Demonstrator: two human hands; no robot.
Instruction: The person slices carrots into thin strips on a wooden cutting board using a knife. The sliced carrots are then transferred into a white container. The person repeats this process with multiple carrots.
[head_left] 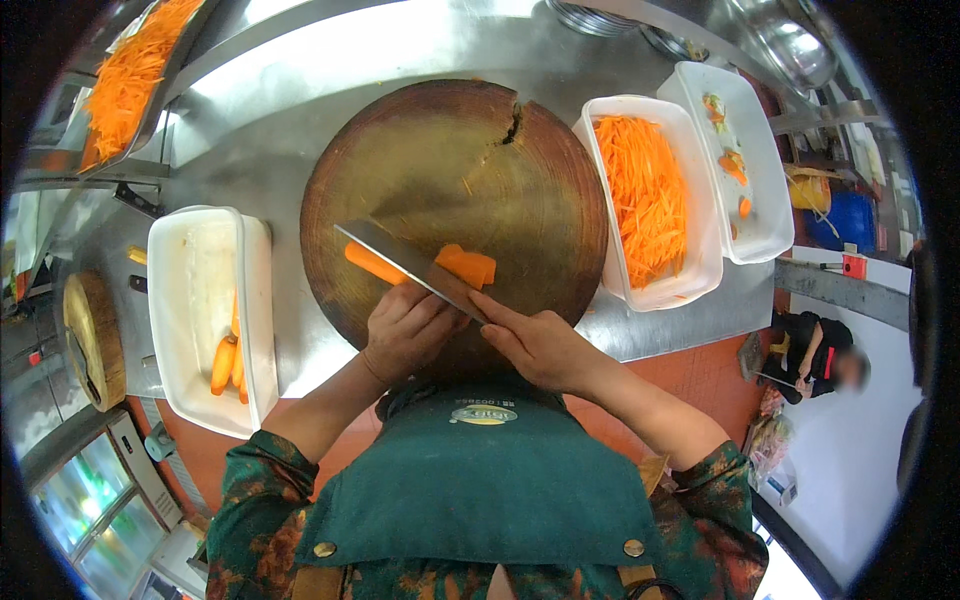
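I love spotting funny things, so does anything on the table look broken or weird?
Yes, the round chopping board does. A dark, jagged crack cuts into its far edge, a little right of the middle. It looks odd because the rest of the edge that shows is smoothly curved.

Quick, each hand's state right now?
Left hand: closed, curled fingers holding the orange carrot.
Right hand: closed, holding the cleaver.
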